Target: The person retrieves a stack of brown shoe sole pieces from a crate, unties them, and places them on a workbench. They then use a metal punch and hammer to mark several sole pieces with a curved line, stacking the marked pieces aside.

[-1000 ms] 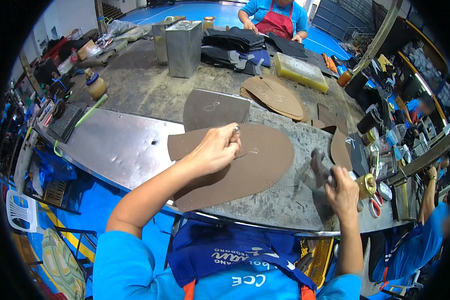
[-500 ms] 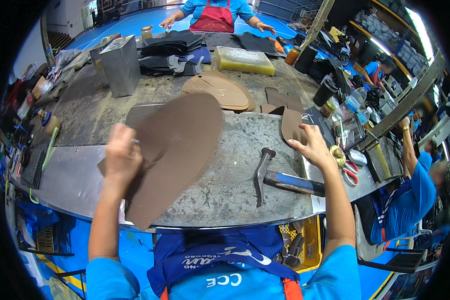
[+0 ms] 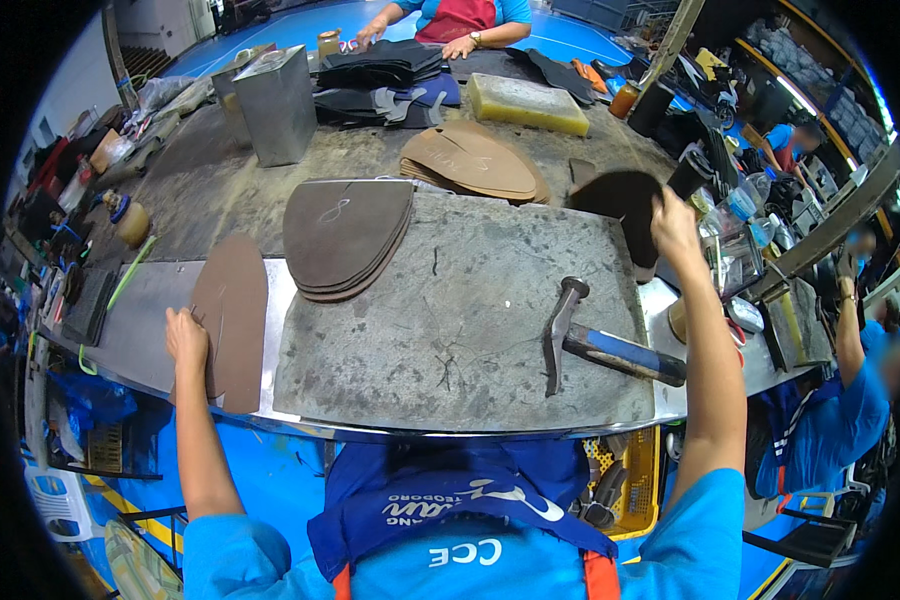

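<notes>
A brown sole-shaped sheet point(image 3: 232, 320) lies at the left on the metal table edge, with a slit in its middle. My left hand point(image 3: 187, 340) is closed at its left side, fingers curled on the sheet. At the right, my right hand point(image 3: 675, 230) grips the edge of a dark brown sole-shaped piece point(image 3: 625, 205), tilted up off the table. Between my hands is a grey stone slab point(image 3: 440, 310). On its far left corner sits a stack of rounded brown pieces point(image 3: 345, 235). A cobbler's hammer point(image 3: 610, 350) with a blue-wrapped handle rests on the slab's right side.
Tan sole pieces point(image 3: 470, 160) lie beyond the slab. Farther back are a metal can point(image 3: 278, 105), a yellowish block point(image 3: 530, 103) and black sheets point(image 3: 382, 68). Bottles and tools crowd the right side. A co-worker in a red apron point(image 3: 457, 20) stands across the table.
The brown sheet in my left hand has come down flat at the left, uncovering the stack. My right hand has lifted a sole piece at the right. The co-worker's hands have moved.
</notes>
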A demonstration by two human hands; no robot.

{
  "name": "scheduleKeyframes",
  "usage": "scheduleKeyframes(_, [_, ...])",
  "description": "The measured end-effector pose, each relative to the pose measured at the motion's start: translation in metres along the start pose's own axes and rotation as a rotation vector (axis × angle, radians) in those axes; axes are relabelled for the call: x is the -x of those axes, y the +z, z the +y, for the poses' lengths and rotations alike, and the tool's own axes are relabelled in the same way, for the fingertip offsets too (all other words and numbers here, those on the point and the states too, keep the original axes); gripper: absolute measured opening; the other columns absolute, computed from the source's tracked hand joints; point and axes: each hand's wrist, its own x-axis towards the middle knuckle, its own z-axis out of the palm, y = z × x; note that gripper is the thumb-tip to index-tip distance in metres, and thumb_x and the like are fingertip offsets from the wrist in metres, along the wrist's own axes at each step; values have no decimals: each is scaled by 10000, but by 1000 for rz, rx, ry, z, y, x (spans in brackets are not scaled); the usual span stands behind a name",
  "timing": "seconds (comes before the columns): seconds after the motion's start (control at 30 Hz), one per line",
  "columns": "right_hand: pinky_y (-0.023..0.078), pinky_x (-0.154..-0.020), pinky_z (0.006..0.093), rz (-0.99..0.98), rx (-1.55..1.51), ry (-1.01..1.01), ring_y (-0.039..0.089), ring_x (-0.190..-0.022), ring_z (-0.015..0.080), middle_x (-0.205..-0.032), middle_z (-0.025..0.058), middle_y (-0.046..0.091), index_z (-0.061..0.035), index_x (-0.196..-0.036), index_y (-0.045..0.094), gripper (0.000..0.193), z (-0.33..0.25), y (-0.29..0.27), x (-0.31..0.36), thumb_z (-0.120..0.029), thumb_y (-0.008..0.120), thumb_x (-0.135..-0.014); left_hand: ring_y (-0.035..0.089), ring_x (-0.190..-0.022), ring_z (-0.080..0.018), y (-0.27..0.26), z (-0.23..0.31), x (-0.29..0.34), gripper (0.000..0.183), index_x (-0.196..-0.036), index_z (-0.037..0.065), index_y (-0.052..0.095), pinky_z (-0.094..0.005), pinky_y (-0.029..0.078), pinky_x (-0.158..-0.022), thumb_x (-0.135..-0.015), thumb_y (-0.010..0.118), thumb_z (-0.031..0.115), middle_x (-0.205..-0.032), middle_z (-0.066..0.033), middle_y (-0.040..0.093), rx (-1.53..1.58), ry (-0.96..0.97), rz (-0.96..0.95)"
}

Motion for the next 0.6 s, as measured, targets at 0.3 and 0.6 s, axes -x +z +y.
scheduleKeyframes(0.3, [525, -637, 362, 147, 11, -619, 615, -771, 313, -1047, 244, 555, 41, -1076, 480, 343, -139, -1, 42, -26, 470, -739, 492, -638, -245, -77, 111, -61, 440, -804, -3, 533, -339, 412, -601, -944, 330, 362, -747, -131, 527, 1189, -55, 188])
scheduleKeyframes(0.6, [456, -823, 401, -432, -362, -691, 534, -986, 345, -1113, 211, 530, 3, -1116, 485, 512, -186, -9, 131, -345, 603, -760, 593, -731, -199, -128, 307, 1, 130, -914, 29, 464, -324, 543, -635, -846, 558, 88, -870, -142, 562, 2121, -152, -888])
